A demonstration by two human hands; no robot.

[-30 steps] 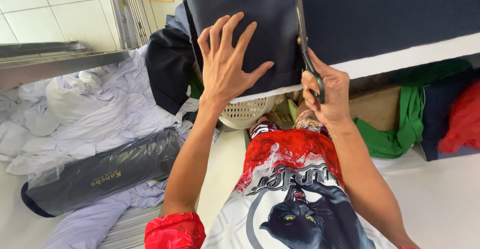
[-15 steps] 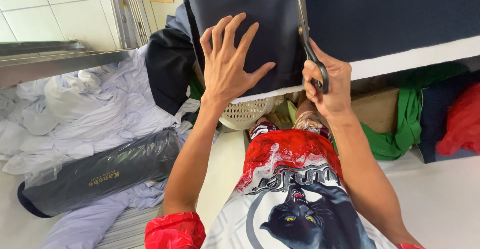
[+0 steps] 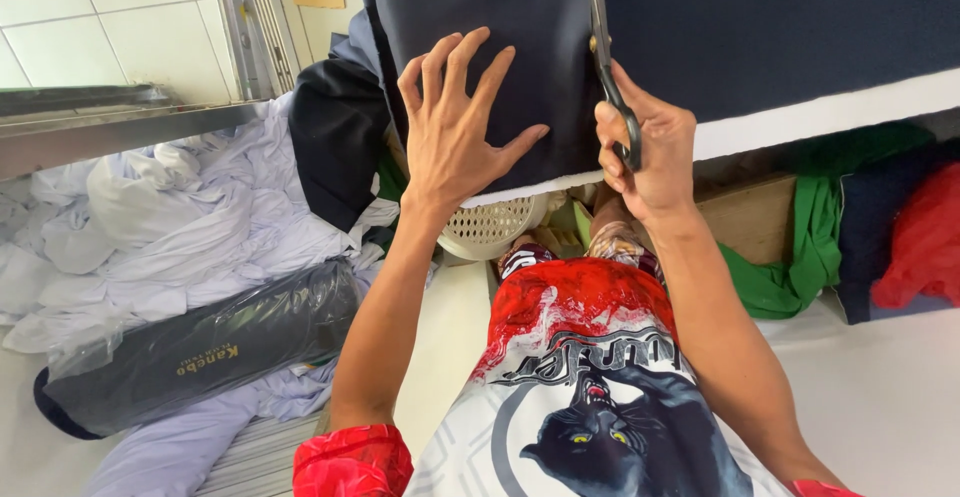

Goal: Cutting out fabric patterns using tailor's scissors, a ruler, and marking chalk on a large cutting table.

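Your left hand (image 3: 455, 127) is pressing splayed fingers flat on the soft, limp navy fabric (image 3: 520, 47); just right of it, your right hand (image 3: 645, 142) is clamping scissors (image 3: 607, 67).

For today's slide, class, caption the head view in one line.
Left hand flattens dark navy fabric on a white table while right hand works scissors along it.

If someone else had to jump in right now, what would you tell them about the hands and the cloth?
Left hand: flat, fingers spread, pressing the dark blue cloth on the white table.
Right hand: grip closed on the scissors, blades pointing away along the cloth.
Done: the cut runs in from the near table edge.
Left: the cloth ahead of the blades is uncut.
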